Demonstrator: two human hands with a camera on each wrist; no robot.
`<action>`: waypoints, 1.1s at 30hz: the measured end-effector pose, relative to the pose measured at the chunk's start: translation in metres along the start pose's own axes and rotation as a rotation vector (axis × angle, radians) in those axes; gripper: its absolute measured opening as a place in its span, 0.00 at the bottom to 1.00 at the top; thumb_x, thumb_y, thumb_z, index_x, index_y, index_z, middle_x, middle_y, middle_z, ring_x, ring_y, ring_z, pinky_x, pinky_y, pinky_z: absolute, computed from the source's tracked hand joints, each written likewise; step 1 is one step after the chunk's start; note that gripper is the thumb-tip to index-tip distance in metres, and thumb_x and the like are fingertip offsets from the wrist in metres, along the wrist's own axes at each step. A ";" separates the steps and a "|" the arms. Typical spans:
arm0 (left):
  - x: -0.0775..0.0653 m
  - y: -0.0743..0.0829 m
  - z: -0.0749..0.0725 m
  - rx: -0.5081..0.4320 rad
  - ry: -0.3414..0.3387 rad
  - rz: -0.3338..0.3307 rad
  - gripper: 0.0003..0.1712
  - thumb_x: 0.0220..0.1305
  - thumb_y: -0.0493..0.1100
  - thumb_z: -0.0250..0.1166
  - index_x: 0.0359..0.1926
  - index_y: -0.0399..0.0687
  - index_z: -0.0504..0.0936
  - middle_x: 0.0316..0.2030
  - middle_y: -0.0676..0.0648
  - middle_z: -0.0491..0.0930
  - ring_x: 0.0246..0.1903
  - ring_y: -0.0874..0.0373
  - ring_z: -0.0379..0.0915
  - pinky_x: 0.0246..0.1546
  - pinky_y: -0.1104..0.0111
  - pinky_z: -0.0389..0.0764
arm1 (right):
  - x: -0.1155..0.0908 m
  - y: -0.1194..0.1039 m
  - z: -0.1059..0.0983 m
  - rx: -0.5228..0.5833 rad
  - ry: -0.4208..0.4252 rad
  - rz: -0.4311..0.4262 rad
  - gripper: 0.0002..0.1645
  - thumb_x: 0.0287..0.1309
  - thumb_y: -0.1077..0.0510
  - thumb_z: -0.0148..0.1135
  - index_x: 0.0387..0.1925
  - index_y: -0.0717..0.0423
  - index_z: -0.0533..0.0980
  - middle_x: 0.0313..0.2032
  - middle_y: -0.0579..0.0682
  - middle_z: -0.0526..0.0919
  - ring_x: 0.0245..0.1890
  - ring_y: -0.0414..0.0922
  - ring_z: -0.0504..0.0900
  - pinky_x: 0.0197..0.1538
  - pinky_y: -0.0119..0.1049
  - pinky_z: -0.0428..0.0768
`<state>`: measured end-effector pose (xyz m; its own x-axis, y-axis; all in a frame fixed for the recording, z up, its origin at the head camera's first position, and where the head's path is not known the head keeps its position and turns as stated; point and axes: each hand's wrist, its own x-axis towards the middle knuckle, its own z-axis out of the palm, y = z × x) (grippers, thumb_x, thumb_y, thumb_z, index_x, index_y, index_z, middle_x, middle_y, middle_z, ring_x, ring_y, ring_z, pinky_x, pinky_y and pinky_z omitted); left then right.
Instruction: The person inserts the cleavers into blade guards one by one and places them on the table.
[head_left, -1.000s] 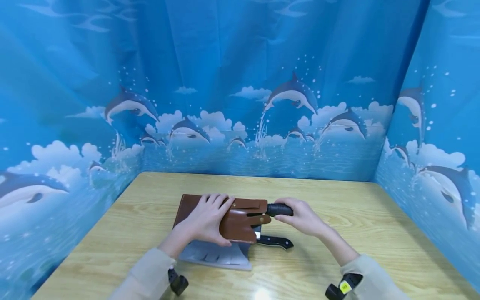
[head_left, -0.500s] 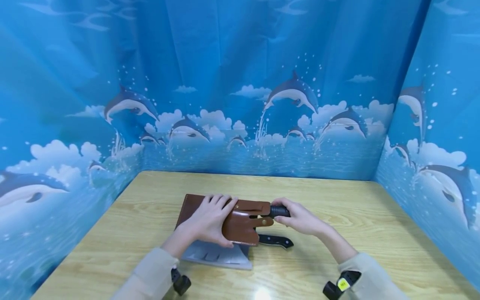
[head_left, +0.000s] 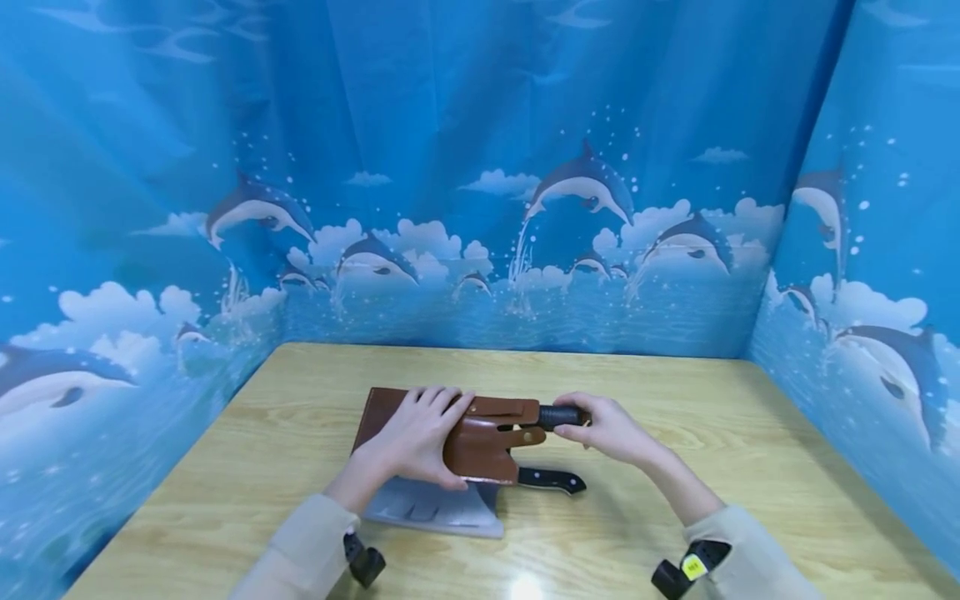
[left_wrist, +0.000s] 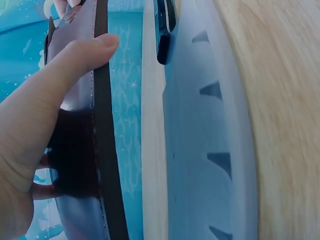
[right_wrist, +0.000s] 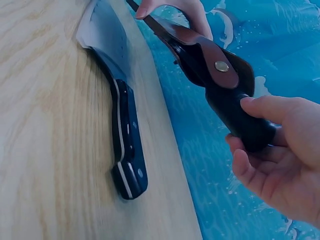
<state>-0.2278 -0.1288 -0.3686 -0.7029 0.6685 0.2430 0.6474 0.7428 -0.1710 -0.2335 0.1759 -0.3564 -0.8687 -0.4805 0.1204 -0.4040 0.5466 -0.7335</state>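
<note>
A brown leather sheath (head_left: 487, 454) is held up in my left hand (head_left: 416, 442), with the thumb along its near edge and the fingers spread over its front. From its right end sticks a black ridged handle (head_left: 557, 417), which my right hand (head_left: 611, 429) grips between thumb and fingers. In the right wrist view, a strap with a brass snap (right_wrist: 221, 66) lies beside this handle. Whatever blade the handle has is hidden in the leather. Below the sheath a cleaver (head_left: 431, 504) lies flat on the table, its black riveted grip (right_wrist: 131, 142) pointing right.
The light wooden table (head_left: 675, 400) runs back to a blue curtain (head_left: 450, 125) printed with dolphins, which also hangs at both sides. Each sleeve carries a small black wrist camera, one of them (head_left: 366, 565) near the table's front. Dark fin-shaped marks show on the cleaver's blade.
The sheath has shifted slightly right. My right hand moved left toward the sheath, then back right, so a little more of the black handle shows than half a second ago. The cleaver stays put.
</note>
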 end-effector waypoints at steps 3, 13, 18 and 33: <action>-0.001 -0.004 0.001 0.009 -0.011 -0.005 0.70 0.30 0.81 0.61 0.70 0.46 0.54 0.61 0.42 0.64 0.58 0.47 0.60 0.54 0.49 0.63 | 0.001 0.001 0.001 -0.028 0.002 -0.009 0.23 0.58 0.56 0.61 0.52 0.63 0.73 0.34 0.53 0.78 0.23 0.44 0.73 0.24 0.36 0.75; 0.005 -0.003 0.002 -0.047 0.000 0.010 0.69 0.30 0.80 0.62 0.69 0.44 0.56 0.60 0.41 0.64 0.58 0.46 0.60 0.54 0.48 0.63 | 0.011 -0.005 0.009 0.019 0.004 -0.032 0.23 0.61 0.57 0.58 0.55 0.64 0.71 0.39 0.54 0.79 0.28 0.44 0.74 0.27 0.35 0.75; 0.006 -0.003 0.003 -0.021 0.015 0.007 0.69 0.30 0.81 0.62 0.69 0.44 0.56 0.60 0.42 0.64 0.57 0.47 0.61 0.54 0.49 0.63 | 0.013 -0.004 0.011 0.037 0.012 -0.015 0.22 0.60 0.60 0.58 0.55 0.64 0.71 0.38 0.54 0.79 0.28 0.45 0.75 0.28 0.39 0.77; 0.029 -0.012 0.011 -0.030 -0.071 -0.041 0.67 0.32 0.79 0.64 0.69 0.47 0.56 0.60 0.43 0.64 0.58 0.48 0.61 0.55 0.50 0.63 | 0.034 0.014 0.013 0.075 0.109 0.082 0.22 0.58 0.63 0.59 0.54 0.66 0.72 0.40 0.58 0.79 0.31 0.45 0.77 0.34 0.46 0.78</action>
<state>-0.2589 -0.1177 -0.3696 -0.7476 0.6390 0.1809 0.6251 0.7691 -0.1334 -0.2652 0.1577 -0.3712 -0.9255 -0.3569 0.1270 -0.3115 0.5265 -0.7911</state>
